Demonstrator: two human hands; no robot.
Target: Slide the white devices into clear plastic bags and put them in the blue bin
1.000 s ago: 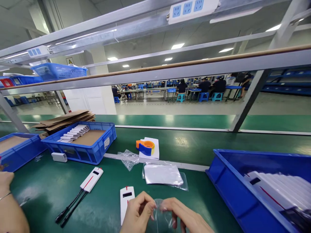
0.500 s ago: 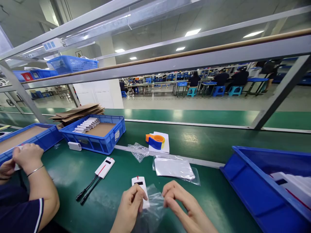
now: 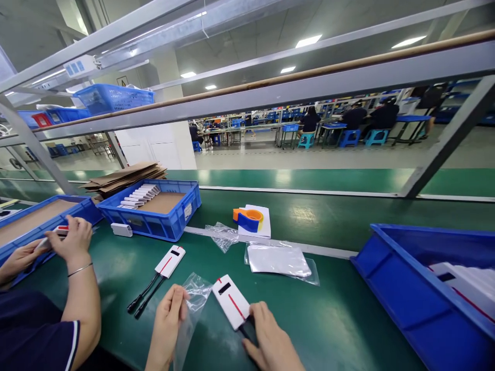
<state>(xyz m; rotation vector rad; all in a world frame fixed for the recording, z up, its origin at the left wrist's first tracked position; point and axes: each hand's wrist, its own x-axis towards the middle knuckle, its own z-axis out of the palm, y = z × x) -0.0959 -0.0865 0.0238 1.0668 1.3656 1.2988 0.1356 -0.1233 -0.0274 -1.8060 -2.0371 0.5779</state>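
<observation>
My left hand pinches a clear plastic bag by its edge, and the bag hangs down toward the bench's near edge. To its right, my right hand is closed around the black cables at the lower end of a white device. This flat device has a small dark window and a red stripe, and its top end points up and left, close to the bag. A second white device with two black cables lies on the green bench left of my left hand.
A stack of clear bags, a crumpled bag and an orange-and-blue tape dispenser lie ahead. Blue bins stand right and left, both with white parts. A co-worker's hands hold a white part at far left.
My left hand has moved left with the bag. My right hand has let go of the bag and now grips the device's cables. The co-worker's hands have shifted right.
</observation>
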